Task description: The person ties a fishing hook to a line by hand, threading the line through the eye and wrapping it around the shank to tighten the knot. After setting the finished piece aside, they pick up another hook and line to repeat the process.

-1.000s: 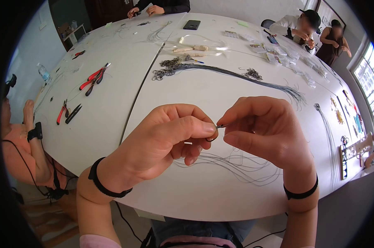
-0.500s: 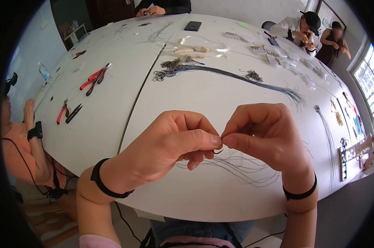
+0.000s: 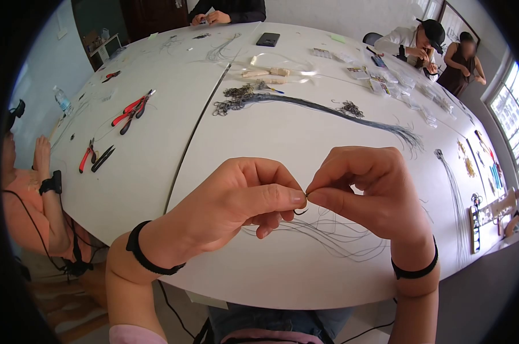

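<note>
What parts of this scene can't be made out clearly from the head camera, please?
- Small dark hook: only its curve shows under the left hand and right hand; the pinching fingertips hide the rest.
- Whether a thread runs through it: too fine to tell.
- Packets across the table: too small to tell their contents.
- Far people's handwork: too distant to tell.

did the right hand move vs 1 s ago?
Yes. The right hand sits lower, farther from the long cord bundle on the table.
</note>
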Motion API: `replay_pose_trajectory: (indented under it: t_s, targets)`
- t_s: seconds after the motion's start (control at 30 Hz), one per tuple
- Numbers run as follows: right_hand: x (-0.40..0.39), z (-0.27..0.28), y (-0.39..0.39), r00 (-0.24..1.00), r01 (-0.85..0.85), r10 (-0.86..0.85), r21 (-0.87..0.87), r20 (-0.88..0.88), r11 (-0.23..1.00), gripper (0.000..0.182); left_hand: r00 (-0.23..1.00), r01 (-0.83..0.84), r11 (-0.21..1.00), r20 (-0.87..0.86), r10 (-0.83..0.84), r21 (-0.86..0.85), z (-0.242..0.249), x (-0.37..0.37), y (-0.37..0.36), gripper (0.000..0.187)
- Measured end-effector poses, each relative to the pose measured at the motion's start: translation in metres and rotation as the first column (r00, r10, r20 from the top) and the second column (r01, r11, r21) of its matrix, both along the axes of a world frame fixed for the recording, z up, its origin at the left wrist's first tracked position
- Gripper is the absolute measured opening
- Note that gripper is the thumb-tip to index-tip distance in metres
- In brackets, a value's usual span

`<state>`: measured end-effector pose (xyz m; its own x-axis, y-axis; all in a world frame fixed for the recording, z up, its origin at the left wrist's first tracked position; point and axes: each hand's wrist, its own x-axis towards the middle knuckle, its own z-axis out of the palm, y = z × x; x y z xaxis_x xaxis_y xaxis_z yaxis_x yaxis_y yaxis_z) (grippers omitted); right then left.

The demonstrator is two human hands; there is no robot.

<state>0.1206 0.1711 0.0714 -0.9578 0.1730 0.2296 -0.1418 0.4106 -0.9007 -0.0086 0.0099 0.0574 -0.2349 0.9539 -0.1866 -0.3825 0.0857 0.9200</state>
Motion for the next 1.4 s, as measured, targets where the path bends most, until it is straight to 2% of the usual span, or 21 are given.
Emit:
replay_pose_trajectory:
  t_s: [0.1, 0.23, 0.53, 0.73, 0.8, 0.83, 0.9, 0.93, 1.0, 1.03, 1.1, 1.13, 1.2, 1.23, 1.3, 1.4]
  targets:
    - [0.000, -0.001, 0.002, 0.996, -0.032, 0.036, -0.051, 0.079, 0.998, 0.006, 1.000, 0.028, 1.000, 0.007, -0.028, -0.004, -0.003, -0.001, 0.000, 0.012]
    - [0.000, 0.001, 0.001, 0.997, -0.050, 0.053, -0.063, 0.059, 0.997, 0.006, 1.000, 0.013, 1.000, -0.005, -0.013, 0.001, -0.003, -0.001, 0.000, 0.012]
    - [0.001, 0.002, 0.002, 0.997, -0.051, 0.050, 0.016, 0.065, 0.999, 0.005, 0.999, 0.041, 0.999, -0.029, -0.041, -0.027, -0.001, 0.000, 0.000, 0.013]
    - [0.003, 0.005, -0.001, 0.996, -0.043, 0.039, 0.047, 0.085, 0.998, 0.005, 0.989, 0.040, 0.999, -0.144, -0.045, -0.037, 0.002, 0.003, -0.002, 0.012]
    - [0.002, 0.005, -0.002, 0.998, -0.032, 0.028, 0.065, 0.059, 0.997, 0.004, 0.958, -0.015, 1.000, -0.286, 0.009, -0.019, 0.006, 0.005, -0.003, 0.011]
    - [0.003, 0.005, -0.002, 0.998, -0.031, 0.027, 0.064, 0.059, 0.997, 0.004, 0.958, -0.014, 1.000, -0.286, 0.008, -0.021, 0.007, 0.006, -0.005, 0.011]
    - [0.003, 0.005, -0.002, 0.996, 0.003, 0.004, -0.077, 0.087, 0.997, 0.004, 0.910, -0.089, 0.995, -0.402, 0.103, 0.053, 0.009, 0.007, -0.008, 0.010]
    - [0.003, 0.006, -0.002, 0.996, 0.003, 0.003, -0.077, 0.087, 0.997, 0.004, 0.910, -0.089, 0.995, -0.402, 0.103, 0.053, 0.008, 0.007, -0.009, 0.010]
    - [0.003, 0.008, 0.001, 0.990, -0.035, 0.068, -0.256, 0.120, 0.966, 0.007, 0.822, -0.115, 0.979, -0.537, 0.189, 0.168, 0.007, 0.007, -0.012, 0.007]
    - [0.002, 0.008, 0.001, 0.990, -0.035, 0.068, -0.256, 0.120, 0.966, 0.007, 0.822, -0.115, 0.979, -0.537, 0.189, 0.168, 0.006, 0.008, -0.012, 0.007]
    - [0.000, 0.006, 0.003, 0.985, -0.079, 0.130, -0.368, 0.114, 0.926, 0.009, 0.691, -0.122, 0.944, -0.657, 0.301, 0.306, 0.003, 0.011, -0.012, 0.003]
    - [0.000, 0.006, 0.003, 0.985, -0.079, 0.130, -0.369, 0.114, 0.926, 0.009, 0.691, -0.121, 0.945, -0.657, 0.301, 0.305, 0.003, 0.011, -0.012, 0.003]
    - [0.000, 0.008, 0.002, 0.974, -0.105, 0.186, -0.473, 0.128, 0.875, 0.011, 0.476, -0.064, 0.896, -0.776, 0.414, 0.439, 0.002, 0.011, -0.012, 0.005]
    - [0.000, 0.008, 0.002, 0.974, -0.104, 0.186, -0.474, 0.128, 0.875, 0.011, 0.477, -0.064, 0.896, -0.776, 0.413, 0.438, 0.002, 0.011, -0.012, 0.005]
    - [0.000, 0.008, 0.001, 0.972, -0.110, 0.192, -0.468, 0.132, 0.877, 0.010, 0.378, -0.067, 0.876, -0.801, 0.465, 0.477, 0.003, 0.013, -0.011, 0.008]
    - [-0.001, 0.002, 0.003, 0.971, -0.149, 0.217, -0.455, 0.099, 0.878, 0.009, 0.339, -0.048, 0.867, -0.809, 0.481, 0.496, 0.001, 0.013, -0.011, 0.011]
